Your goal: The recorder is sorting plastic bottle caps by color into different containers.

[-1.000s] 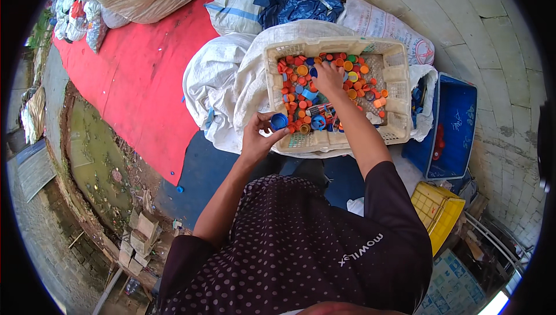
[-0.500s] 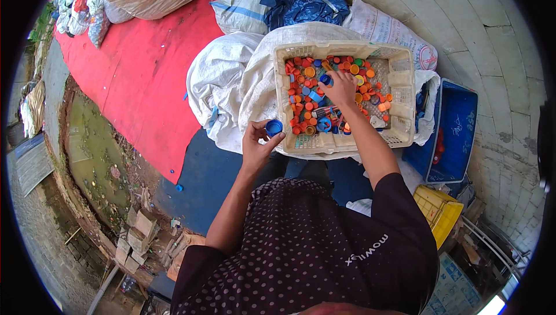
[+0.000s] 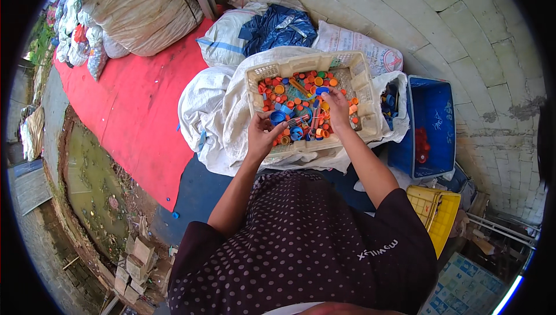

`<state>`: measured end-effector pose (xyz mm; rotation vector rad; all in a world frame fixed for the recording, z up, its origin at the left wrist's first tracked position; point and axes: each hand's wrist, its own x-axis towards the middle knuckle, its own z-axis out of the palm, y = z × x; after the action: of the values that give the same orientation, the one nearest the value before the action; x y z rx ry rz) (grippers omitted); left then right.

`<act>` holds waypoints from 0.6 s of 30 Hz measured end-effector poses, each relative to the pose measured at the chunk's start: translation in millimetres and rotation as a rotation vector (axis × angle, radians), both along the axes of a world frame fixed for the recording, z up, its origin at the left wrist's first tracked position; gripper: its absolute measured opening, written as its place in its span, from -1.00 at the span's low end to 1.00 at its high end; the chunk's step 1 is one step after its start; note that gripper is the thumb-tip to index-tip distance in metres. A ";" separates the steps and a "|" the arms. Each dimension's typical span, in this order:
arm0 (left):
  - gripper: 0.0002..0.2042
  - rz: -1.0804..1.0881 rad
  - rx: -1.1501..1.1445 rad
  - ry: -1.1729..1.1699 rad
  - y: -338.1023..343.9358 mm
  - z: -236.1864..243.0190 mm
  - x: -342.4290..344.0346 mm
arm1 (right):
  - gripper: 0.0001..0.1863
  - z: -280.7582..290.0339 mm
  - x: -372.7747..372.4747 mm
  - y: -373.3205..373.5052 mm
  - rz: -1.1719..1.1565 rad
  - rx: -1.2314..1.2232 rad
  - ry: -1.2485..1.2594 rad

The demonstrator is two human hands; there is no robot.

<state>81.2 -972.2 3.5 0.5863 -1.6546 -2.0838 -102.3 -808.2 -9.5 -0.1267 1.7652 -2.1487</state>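
A cream plastic crate (image 3: 365, 92) in front of me holds many loose bottle caps, mostly orange and red, with some blue, yellow and green. Over its near left corner, my left hand (image 3: 262, 135) grips a blue cap (image 3: 277, 118) between thumb and fingers, hollow side up. My right hand (image 3: 338, 109) is above the right half of the crate, its fingertips closed on another blue cap (image 3: 322, 90). Between the hands, a slim striped object (image 3: 297, 121) lies among the caps; its kind is unclear.
White sacks (image 3: 202, 98) sit left of and under the crate. To the right are an open white sack (image 3: 399, 92) of blue pieces, a blue crate (image 3: 431, 158) with red items and a yellow crate (image 3: 443, 216). Red sheeting (image 3: 139, 118) covers ground at left, near murky water (image 3: 92, 176).
My left hand has moved with its blue cap from outside the crate to over its near left corner. My right hand has shifted rightward and nearer within the crate. The view has tilted.
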 end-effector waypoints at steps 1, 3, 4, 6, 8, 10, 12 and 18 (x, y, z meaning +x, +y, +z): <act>-0.62 0.005 -0.007 0.008 7.0 3.4 -3.2 | -0.70 2.5 -0.4 4.4 -0.007 -0.009 0.024; -0.61 -0.010 0.005 -0.017 19.8 9.0 -8.6 | -0.71 10.3 -4.4 16.2 -0.028 -0.028 0.010; -0.61 -0.006 0.021 0.015 27.5 11.4 -10.4 | -0.70 15.3 -7.1 23.8 0.044 -0.057 -0.004; -0.62 -0.003 0.034 0.045 41.8 14.7 -11.5 | -0.68 32.1 -7.3 34.6 0.181 -0.105 0.000; -0.61 -0.070 0.017 -0.026 45.1 5.7 -7.2 | -0.67 53.2 -2.3 38.3 0.302 -0.057 0.073; -0.60 -0.085 -0.021 -0.030 51.9 7.6 -7.2 | -0.67 75.2 5.4 44.7 0.415 -0.003 0.138; -0.58 -0.113 0.008 0.008 60.8 17.4 -9.6 | -0.56 91.7 12.2 51.0 0.603 0.128 0.254; -0.52 -0.126 0.090 0.136 75.0 32.7 -11.5 | -0.31 108.3 32.7 58.9 0.682 0.405 0.535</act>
<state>69.6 -897.2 36.2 0.3668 -1.5639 -2.2436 -69.5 -749.2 98.8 -1.1006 1.9906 -1.3103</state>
